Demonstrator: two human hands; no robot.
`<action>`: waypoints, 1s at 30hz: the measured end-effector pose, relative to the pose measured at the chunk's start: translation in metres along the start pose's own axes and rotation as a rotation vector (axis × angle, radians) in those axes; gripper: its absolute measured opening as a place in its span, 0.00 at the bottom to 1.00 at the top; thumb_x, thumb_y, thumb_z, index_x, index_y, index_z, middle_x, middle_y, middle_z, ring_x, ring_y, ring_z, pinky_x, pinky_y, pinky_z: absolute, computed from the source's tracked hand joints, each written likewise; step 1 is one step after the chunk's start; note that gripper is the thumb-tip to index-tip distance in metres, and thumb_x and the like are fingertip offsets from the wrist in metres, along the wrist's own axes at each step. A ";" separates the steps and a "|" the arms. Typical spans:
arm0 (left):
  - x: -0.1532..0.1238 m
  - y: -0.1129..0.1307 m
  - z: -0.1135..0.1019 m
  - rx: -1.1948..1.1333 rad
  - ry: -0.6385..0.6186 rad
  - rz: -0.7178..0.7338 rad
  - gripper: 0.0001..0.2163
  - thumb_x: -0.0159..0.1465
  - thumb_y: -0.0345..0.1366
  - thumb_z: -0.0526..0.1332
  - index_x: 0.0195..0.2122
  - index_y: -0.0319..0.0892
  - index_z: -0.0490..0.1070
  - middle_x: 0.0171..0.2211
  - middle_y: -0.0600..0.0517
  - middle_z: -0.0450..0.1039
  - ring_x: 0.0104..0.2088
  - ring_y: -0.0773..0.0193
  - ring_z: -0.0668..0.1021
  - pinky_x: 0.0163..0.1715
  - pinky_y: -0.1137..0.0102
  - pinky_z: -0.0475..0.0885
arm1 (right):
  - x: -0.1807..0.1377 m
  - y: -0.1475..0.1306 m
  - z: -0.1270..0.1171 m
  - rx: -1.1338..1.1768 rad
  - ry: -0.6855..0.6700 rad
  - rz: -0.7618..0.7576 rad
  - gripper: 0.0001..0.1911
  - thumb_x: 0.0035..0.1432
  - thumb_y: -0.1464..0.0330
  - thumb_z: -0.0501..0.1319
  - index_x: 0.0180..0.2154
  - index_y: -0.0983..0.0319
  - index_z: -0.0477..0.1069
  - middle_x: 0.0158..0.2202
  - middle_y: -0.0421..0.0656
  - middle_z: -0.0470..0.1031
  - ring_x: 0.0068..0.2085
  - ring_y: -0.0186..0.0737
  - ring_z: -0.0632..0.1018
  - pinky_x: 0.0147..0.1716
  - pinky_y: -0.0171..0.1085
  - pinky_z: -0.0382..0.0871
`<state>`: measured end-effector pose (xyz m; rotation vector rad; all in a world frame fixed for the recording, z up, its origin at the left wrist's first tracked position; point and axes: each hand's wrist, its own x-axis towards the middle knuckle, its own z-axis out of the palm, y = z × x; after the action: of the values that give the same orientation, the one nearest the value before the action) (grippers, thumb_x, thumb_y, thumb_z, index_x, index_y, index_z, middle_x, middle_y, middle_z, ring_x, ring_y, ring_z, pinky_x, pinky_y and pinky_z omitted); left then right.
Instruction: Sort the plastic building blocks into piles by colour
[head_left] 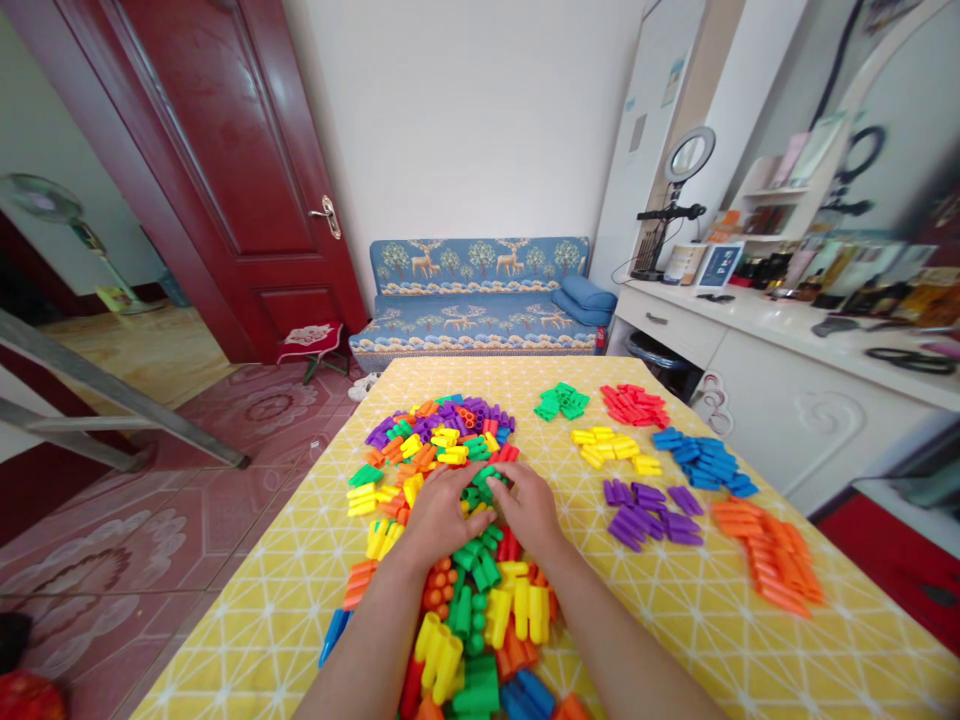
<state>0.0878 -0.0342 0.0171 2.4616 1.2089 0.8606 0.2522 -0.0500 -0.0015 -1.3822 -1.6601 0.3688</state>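
Observation:
A big mixed heap of coloured plastic blocks (442,450) lies on the yellow patterned tablecloth (675,620). My left hand (441,512) and my right hand (529,505) rest side by side on the middle of the heap. Their fingers curl down around green blocks (480,485) between them. To the right lie sorted piles: green (562,402), red (634,404), yellow (613,448), blue (705,460), purple (649,510) and orange (772,555).
A white dresser (757,370) with bottles and a ring light (690,155) stands on the right. A blue patterned sofa (480,300) is beyond the table's far edge. A red door (225,170) and a small stool (311,340) are on the left.

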 end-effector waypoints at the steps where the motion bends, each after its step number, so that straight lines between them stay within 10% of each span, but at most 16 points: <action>1: 0.000 0.000 0.000 -0.002 -0.005 -0.003 0.28 0.52 0.40 0.68 0.55 0.48 0.68 0.48 0.48 0.77 0.48 0.52 0.77 0.55 0.56 0.65 | 0.000 0.002 0.000 0.060 0.021 0.044 0.12 0.60 0.64 0.57 0.42 0.59 0.75 0.39 0.43 0.78 0.39 0.41 0.76 0.41 0.38 0.68; 6: -0.001 -0.002 0.001 -0.020 0.002 -0.013 0.28 0.53 0.41 0.68 0.56 0.48 0.68 0.44 0.49 0.79 0.46 0.53 0.77 0.54 0.56 0.65 | 0.016 0.017 -0.014 0.208 0.087 0.124 0.15 0.57 0.60 0.56 0.39 0.62 0.74 0.33 0.43 0.79 0.32 0.39 0.77 0.32 0.36 0.71; 17: 0.000 0.000 -0.001 -0.009 -0.013 -0.042 0.23 0.53 0.41 0.67 0.51 0.48 0.73 0.46 0.48 0.78 0.47 0.53 0.77 0.56 0.57 0.64 | 0.127 0.083 -0.088 -0.382 0.160 0.265 0.09 0.53 0.68 0.61 0.37 0.62 0.73 0.36 0.45 0.79 0.40 0.44 0.78 0.36 0.38 0.68; 30: -0.001 0.000 -0.001 -0.006 -0.017 -0.039 0.21 0.53 0.41 0.68 0.49 0.47 0.74 0.45 0.49 0.78 0.47 0.54 0.77 0.58 0.56 0.62 | 0.093 0.073 -0.061 -0.667 -0.171 -0.012 0.13 0.61 0.68 0.55 0.44 0.61 0.74 0.48 0.48 0.73 0.52 0.46 0.70 0.50 0.41 0.62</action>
<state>0.0867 -0.0352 0.0170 2.4270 1.2424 0.8296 0.3497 0.0378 0.0206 -1.8560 -2.0348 -0.0991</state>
